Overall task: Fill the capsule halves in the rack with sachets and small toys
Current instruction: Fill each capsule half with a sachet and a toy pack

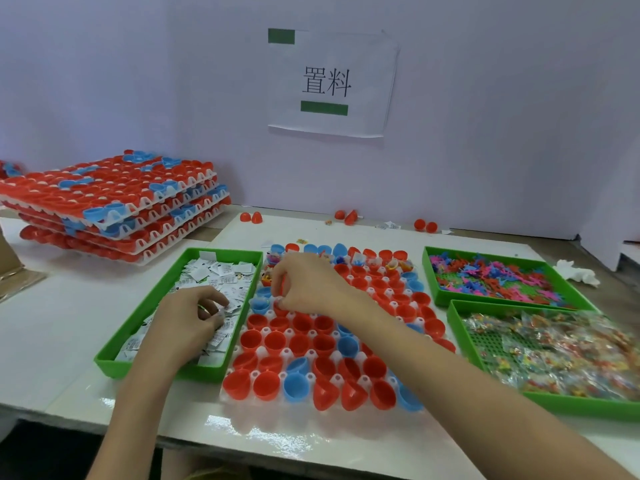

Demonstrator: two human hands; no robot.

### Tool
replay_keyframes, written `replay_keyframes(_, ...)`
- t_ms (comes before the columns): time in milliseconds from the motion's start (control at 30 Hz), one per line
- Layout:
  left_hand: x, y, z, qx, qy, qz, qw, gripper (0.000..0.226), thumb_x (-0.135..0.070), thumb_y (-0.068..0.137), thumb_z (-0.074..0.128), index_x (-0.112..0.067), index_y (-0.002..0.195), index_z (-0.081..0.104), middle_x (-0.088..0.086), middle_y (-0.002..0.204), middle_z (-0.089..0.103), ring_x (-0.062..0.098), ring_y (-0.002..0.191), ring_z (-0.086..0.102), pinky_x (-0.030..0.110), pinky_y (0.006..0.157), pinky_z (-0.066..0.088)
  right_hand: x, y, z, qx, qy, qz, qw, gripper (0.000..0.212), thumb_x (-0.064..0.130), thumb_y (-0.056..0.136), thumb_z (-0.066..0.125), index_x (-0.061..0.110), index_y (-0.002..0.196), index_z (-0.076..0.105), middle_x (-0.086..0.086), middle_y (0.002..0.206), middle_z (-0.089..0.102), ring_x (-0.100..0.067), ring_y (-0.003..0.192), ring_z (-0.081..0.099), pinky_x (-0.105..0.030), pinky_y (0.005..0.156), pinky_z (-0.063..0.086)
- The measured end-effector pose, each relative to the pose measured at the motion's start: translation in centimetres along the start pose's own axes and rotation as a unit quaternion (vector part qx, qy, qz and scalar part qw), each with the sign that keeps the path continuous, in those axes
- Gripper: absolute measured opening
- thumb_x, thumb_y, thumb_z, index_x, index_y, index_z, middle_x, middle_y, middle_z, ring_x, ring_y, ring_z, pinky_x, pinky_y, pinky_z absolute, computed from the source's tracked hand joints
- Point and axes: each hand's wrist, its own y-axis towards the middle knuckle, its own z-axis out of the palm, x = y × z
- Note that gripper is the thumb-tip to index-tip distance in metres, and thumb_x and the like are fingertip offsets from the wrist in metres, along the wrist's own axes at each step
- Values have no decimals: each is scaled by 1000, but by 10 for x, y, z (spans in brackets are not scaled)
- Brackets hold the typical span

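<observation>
Progress looked pretty early tbh: only the far couple of rows in the rack [310, 376] had stuff in them, while most capsule halves [273, 341] nearer the person sat empty. Left hand [187, 320] was down in the green tray [138, 313], fingers curled into the sachets [221, 275]. Right hand [308, 282] hovered over the far-left cups, fingertips bunched, couldn't tell on what. Loose toys [495, 275] and bagged toys [561, 348] waited on the right of the counter, and the right forearm lay across the rack.
</observation>
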Motion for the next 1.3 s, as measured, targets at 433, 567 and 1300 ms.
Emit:
replay_keyframes(433, 2, -2, -2, -22, -30, 34, 999, 34, -2, 80, 77, -35, 82, 68, -8, 77, 68, 11, 75, 63, 26, 61, 44, -43, -37, -44, -44, 197, 84, 976, 17, 25, 87, 74, 24, 104, 72, 4, 102, 72, -8, 93, 67, -32, 90, 55)
replay_keyframes(567, 1, -7, -6, -72, -75, 38, 994, 37, -2, 80, 77, -38, 85, 69, -9, 82, 68, 11, 79, 64, 36, 70, 49, -97, -95, -84, -119, 159, 168, 965, 6, 28, 87, 74, 31, 93, 73, 11, 96, 72, -6, 88, 68, -35, 87, 58)
replay_keyframes(1300, -168, -122, 43, 83, -499, 100, 857, 37, -26, 51, 92, -32, 84, 77, -5, 67, 67, 5, 58, 53, 19, 56, 50, -169, -185, -63, -160, 105, 396, 898, 22, 14, 74, 87, 25, 86, 72, 1, 90, 67, -10, 78, 63, -18, 55, 42)
